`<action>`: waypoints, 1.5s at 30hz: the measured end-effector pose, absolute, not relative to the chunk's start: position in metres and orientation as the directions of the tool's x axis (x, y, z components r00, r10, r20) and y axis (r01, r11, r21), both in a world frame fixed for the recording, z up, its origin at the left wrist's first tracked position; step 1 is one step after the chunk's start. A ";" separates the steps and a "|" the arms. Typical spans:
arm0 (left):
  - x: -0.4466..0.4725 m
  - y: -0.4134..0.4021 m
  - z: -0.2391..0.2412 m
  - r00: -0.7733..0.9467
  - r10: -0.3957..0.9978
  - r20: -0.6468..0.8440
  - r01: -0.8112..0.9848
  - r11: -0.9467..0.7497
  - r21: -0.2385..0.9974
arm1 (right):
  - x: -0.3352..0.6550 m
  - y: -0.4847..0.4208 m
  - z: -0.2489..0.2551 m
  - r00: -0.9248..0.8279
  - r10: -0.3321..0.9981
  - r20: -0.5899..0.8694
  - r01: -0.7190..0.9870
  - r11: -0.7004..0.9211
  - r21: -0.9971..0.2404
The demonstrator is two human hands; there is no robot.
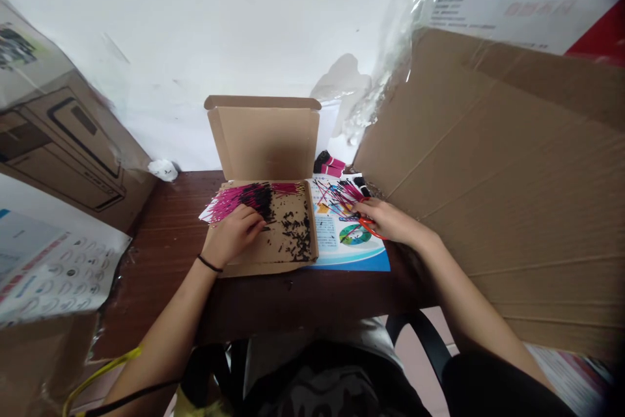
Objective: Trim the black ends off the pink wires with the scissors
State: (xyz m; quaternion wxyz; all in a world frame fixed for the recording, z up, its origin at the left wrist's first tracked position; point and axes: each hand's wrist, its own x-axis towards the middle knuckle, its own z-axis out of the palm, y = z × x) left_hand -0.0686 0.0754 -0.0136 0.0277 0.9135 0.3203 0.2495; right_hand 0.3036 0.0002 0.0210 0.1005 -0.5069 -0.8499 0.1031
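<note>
An open cardboard box (pixel 263 254) lies on the desk with its lid upright at the back. Thin pink wires with black ends (pixel 234 199) are spread over its left side. My left hand (pixel 237 231) rests at the box's left part, close to the black ends, its fingers curled; what they pinch is hidden. Many small black pieces (pixel 295 235) are scattered inside. My right hand (pixel 383 216) is closed beside a loose bunch of pink wires (pixel 344 194) on a printed sheet (pixel 342 257). An orange loop-shaped thing (pixel 374 229) shows under its fingers; I cannot tell what exactly is gripped.
A large cardboard sheet or carton (pixel 508 176) leans close on the right. Another carton (pixel 73 144) stands at the left. Behind the box, a pink-and-black bundle (pixel 331 164) sits near the white wall (pixel 244 20). A crumpled white wad (pixel 163 170) lies on the brown desk (pixel 161 235).
</note>
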 end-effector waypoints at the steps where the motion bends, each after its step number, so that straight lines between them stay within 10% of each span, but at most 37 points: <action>1: -0.069 0.076 -0.014 0.668 0.598 0.442 0.570 -0.794 0.213 | 0.303 -0.003 0.023 -0.467 0.882 0.061 0.843 0.465 -0.271; 24: -0.067 0.067 0.001 0.516 0.587 0.624 0.565 -0.781 0.267 | 0.289 -0.010 -0.003 -0.475 0.867 0.153 0.810 0.498 -0.310; 40: -0.066 0.069 -0.010 0.475 0.544 0.692 0.538 -0.802 0.260 | 0.248 0.009 -0.007 0.024 0.997 0.073 0.968 -0.005 -0.251; 45: -0.075 0.072 0.002 0.549 0.657 0.517 0.529 -0.752 0.393 | 0.247 0.017 -0.006 0.121 0.991 0.052 0.982 -0.112 -0.151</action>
